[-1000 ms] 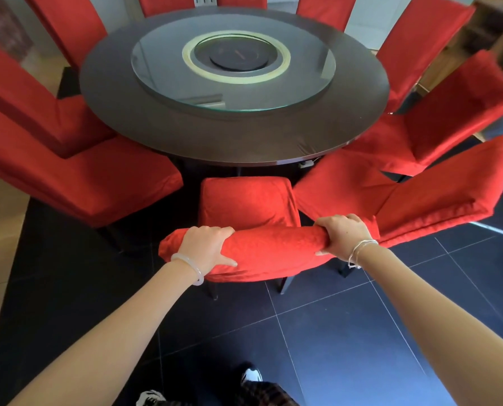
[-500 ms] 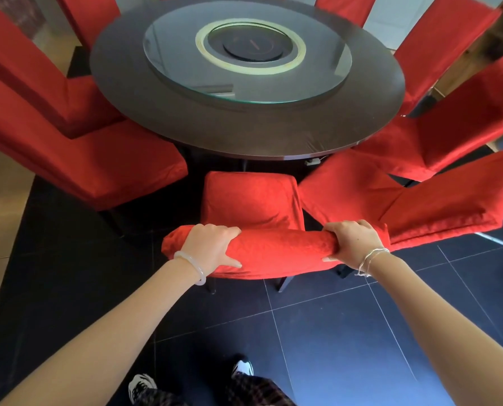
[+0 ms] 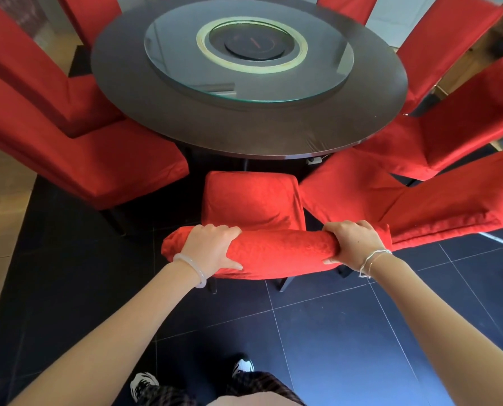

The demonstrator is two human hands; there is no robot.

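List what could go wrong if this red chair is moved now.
1. The right hand grips the top of the chair close beside the neighbouring chair, so fingers could get pinched between the two backs.
2. Both it and the left hand hold wrinkled cover fabric, which may slip.
3. Pushed in too far, the seat could knock the table.

Red fabric-covered chair (image 3: 251, 200), upright, faces the round table with its seat front just short of the table edge, backrest top nearest the camera and gripped near both ends, dark legs on black tile.
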